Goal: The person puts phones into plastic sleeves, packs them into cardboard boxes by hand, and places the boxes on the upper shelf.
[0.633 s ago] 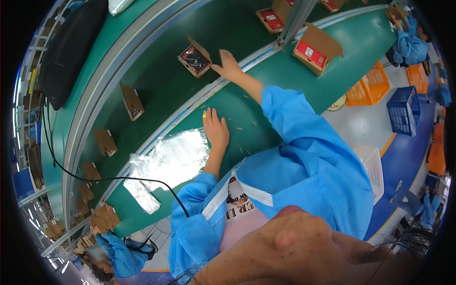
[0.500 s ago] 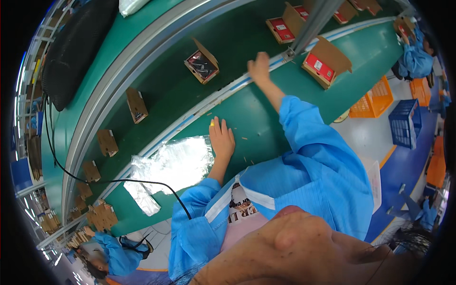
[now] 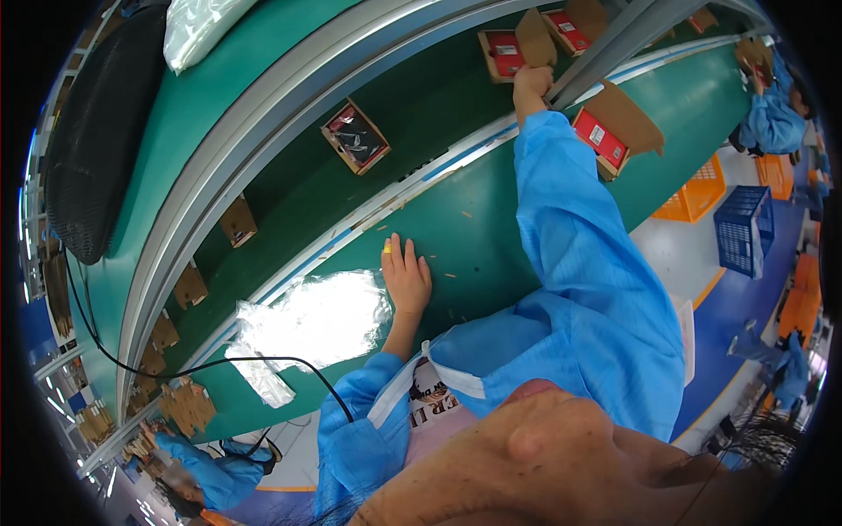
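My left hand [image 3: 407,279] lies flat on the green tabletop, its fingers stretched out and holding nothing. A yellow band wraps one fingertip. Beside it a clear, shiny plastic sheet [image 3: 320,320] is spread out. My right arm reaches far forward, and my right hand [image 3: 531,83] is closed at the near corner of an open cardboard box [image 3: 537,42] with a red pack inside. Some of its fingers are hidden. Another open box with a red pack [image 3: 601,140] stands on the table to the right of that arm.
On the dark green belt an open box [image 3: 355,136] holds a dark, plastic-wrapped item. Several cardboard boxes follow to the left. A metal post [image 3: 605,54] rises near my right hand. A black cable [image 3: 219,358] crosses at left. Orange [image 3: 697,188] and blue crates [image 3: 745,230] stand right; co-workers sit at both ends.
My right hand has moved forward and right, from the belt's edge to the box with the red pack. Boxes on the belt have shifted left. My left hand remains flat on the table.
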A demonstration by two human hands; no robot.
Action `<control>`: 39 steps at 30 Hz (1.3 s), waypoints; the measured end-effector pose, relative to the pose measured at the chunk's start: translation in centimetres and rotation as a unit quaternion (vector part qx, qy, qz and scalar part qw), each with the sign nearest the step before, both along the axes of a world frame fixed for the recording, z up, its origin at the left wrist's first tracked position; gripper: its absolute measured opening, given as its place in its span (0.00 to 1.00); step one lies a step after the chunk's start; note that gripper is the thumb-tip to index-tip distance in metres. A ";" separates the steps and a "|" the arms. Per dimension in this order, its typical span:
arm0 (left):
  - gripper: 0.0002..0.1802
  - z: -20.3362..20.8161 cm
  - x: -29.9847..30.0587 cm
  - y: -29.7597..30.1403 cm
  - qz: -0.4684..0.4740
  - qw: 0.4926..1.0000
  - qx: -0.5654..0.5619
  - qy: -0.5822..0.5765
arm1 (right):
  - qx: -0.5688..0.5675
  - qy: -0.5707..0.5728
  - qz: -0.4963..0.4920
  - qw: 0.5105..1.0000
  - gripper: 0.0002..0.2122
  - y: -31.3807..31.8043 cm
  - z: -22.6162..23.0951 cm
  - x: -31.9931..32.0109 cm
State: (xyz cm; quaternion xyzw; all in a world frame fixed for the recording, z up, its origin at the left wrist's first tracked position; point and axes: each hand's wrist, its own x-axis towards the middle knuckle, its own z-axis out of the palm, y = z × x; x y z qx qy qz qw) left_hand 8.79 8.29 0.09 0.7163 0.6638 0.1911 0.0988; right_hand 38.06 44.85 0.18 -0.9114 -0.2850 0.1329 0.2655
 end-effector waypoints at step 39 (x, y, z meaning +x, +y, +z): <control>0.25 1.3 -0.3 -9.1 -0.060 0.992 0.051 -0.099 | 0.001 -0.018 0.601 0.799 0.22 -34.7 7.3 -9.8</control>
